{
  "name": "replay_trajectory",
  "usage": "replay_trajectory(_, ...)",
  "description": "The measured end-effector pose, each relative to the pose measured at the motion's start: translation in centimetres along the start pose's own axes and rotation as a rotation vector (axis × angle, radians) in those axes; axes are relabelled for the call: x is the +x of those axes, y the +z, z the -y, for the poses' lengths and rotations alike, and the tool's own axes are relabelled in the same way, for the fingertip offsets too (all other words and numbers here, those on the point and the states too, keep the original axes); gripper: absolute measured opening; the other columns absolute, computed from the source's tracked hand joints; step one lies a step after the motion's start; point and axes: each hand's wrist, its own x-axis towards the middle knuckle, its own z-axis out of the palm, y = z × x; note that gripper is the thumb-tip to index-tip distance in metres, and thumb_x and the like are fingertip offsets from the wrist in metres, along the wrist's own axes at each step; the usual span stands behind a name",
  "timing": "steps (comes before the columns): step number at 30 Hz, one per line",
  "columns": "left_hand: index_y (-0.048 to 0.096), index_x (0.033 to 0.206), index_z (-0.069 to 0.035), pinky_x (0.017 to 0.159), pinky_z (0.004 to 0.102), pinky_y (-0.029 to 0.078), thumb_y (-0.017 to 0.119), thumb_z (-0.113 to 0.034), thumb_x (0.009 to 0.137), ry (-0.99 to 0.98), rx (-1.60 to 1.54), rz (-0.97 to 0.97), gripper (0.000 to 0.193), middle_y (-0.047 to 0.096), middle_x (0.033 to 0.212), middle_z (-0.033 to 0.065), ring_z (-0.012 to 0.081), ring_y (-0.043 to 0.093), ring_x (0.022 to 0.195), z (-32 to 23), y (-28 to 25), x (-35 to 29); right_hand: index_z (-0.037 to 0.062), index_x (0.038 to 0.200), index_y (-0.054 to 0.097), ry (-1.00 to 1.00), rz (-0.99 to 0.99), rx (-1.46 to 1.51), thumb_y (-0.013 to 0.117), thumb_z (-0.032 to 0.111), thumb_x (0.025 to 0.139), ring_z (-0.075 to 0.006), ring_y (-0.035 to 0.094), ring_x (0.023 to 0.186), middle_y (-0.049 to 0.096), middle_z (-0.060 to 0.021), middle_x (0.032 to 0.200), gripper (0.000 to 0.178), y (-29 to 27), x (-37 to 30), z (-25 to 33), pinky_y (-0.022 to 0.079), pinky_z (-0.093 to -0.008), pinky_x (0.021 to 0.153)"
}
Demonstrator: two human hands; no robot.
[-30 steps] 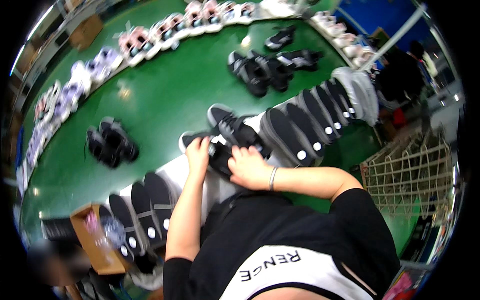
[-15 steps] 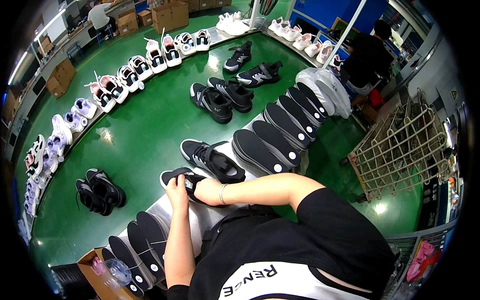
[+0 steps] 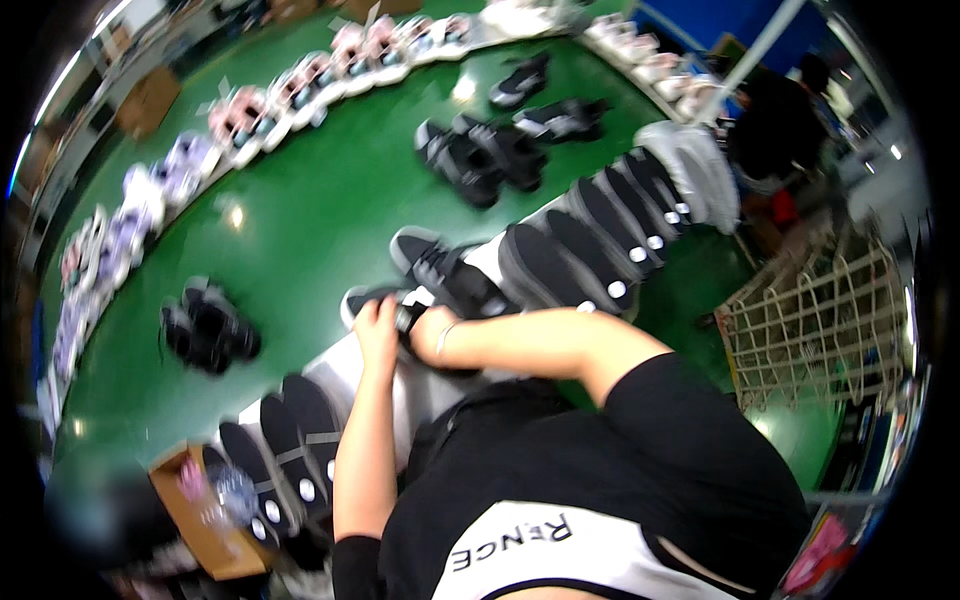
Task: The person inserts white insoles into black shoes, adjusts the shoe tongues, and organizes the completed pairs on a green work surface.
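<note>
Black shoe (image 3: 352, 303) lies across the bench (image 3: 412, 405), toe at the far edge, long axis slanting back rightward to the near edge; left hand (image 3: 376, 338), nearer the toe, appears to pinch the upper; right hand (image 3: 430, 332) is nearer the heel, fingertips hidden, grip cannot be told; second shoe (image 3: 455, 280) just right, roughly parallel; insoles (image 3: 535, 265) beyond.
</note>
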Motion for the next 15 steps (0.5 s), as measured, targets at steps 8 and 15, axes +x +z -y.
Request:
replay_trajectory(8,0.058,0.073,0.004,0.060,0.0348,0.042,0.057,-0.027,0.076,-0.036,0.006,0.003,0.031,0.057,0.068,0.0189,0.0292,0.056,0.064,0.3,0.3,-0.4,0.0035,0.086,0.065,-0.282,0.321,-0.130,0.048,0.012,0.072,-0.0248,0.061,0.083,0.063,-0.0114,0.087,0.023,-2.2,-2.1,-1.7,0.046,-0.0370,0.072)
replay_trajectory(15,0.059,0.077,0.003,0.061,0.0332,0.043,0.057,-0.026,0.077,-0.036,-0.027,-0.035,0.029,0.059,0.072,0.0182,0.0269,0.058,0.065,1.8,0.9,0.1,0.0011,0.081,0.063,-0.333,0.429,-0.005,0.047,0.009,0.066,-0.0281,0.059,0.086,0.062,-0.0159,0.085,0.023,-1.1,-3.4,-2.9,0.020,-0.0587,0.091)
